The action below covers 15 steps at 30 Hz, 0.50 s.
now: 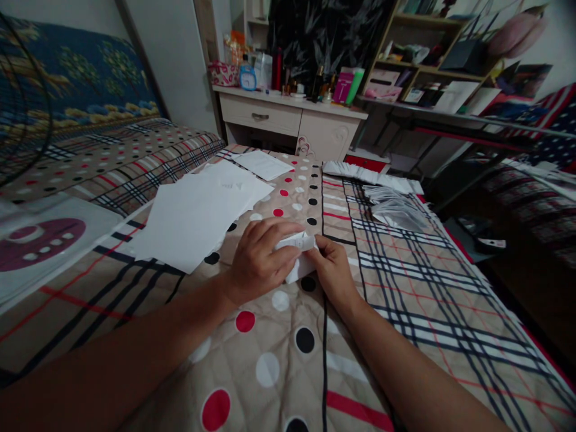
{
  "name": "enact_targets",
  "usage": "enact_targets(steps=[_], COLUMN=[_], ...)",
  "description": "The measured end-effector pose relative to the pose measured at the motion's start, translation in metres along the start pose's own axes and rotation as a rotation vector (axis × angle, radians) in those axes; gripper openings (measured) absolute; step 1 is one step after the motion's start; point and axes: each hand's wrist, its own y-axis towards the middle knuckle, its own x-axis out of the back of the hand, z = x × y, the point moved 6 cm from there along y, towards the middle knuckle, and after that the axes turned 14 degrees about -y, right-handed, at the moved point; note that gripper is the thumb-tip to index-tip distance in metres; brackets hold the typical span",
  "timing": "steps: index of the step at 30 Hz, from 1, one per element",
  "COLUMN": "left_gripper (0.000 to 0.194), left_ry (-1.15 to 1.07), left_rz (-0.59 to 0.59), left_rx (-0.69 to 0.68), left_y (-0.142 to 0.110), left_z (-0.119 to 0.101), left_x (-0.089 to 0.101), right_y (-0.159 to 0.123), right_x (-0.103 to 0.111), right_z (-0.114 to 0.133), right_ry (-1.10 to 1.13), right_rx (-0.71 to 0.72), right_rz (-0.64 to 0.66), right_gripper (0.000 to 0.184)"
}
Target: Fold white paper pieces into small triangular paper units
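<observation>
Near the middle of the patterned bedspread, my two hands meet around a small white folded paper (294, 273). My left hand (265, 258) is closed on it from the left, with the thumb in front and the fingers curled over the top. My right hand (332, 264) pinches its right edge between thumb and fingers. Its folded top stands up between the hands, and part of it is hidden behind my left fingers. Left of my hands lies a spread stack of white paper sheets (202, 210). Beyond that stack is another white sheet (263, 164).
A row of white packets (371, 174) lies at the far right of the bedspread, with a fanned pile of clear plastic sleeves (396, 210) before it. A plastic bag with a purple print (45, 243) is at left. A white dresser (265, 114) stands behind.
</observation>
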Motion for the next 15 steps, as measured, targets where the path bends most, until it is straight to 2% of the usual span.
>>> enact_targets(steps=[3, 6, 9, 13, 15], left_gripper=[0.004, 0.011, 0.013, 0.010, 0.008], left_ry=[-0.118, -0.265, -0.379, -0.537, -0.569], left_rz=[-0.036, -0.120, -0.128, -0.103, -0.099], left_rx=[0.119, 0.341, 0.512, 0.514, 0.524], left_y=[0.000, -0.003, -0.008, -0.009, -0.010], left_z=[0.009, 0.027, 0.041, 0.045, 0.045], left_x=[0.000, -0.001, -0.008, -0.016, -0.017], right_y=[0.000, -0.001, -0.004, -0.008, -0.008], right_x=[-0.002, -0.005, -0.006, -0.004, -0.006], right_z=[0.000, 0.002, 0.007, 0.015, 0.016], right_ry=[0.065, 0.094, 0.065, -0.005, -0.040], right_rx=[-0.007, -0.004, 0.029, 0.102, 0.144], right_rz=[0.038, 0.082, 0.124, 0.121, 0.141], right_gripper=[0.019, 0.021, 0.029, 0.042, 0.041])
